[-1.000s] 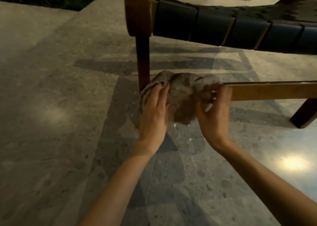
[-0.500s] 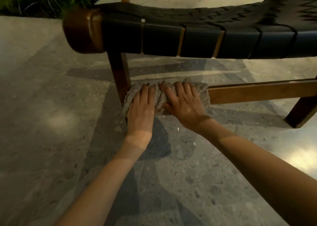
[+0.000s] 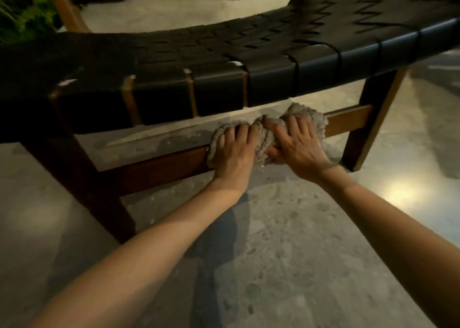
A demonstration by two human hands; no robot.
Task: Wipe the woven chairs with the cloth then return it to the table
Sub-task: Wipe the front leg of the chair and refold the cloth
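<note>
Cloth (image 3: 266, 132) bunched into rough roll, draped over wooden rail (image 3: 161, 170) of woven chair (image 3: 249, 53). Long axis lies along rail, ends pointing toward rail's two ends. Sits toward rail's right end, near chair leg (image 3: 363, 133). Left hand (image 3: 232, 150) grasps cloth's left half, fingers curled over rail top. Right hand (image 3: 298, 148) grasps right half, fingers spread and curled into cloth. Hands just beside each other on rail.

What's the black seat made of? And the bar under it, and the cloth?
Seat: flat black straps woven together, smooth with a slight sheen, maybe leather or vinyl. Crossbar: warm brown, looks like varnished wood. Cloth: grey, fluffy, bunched, likely a terry towel.
</note>
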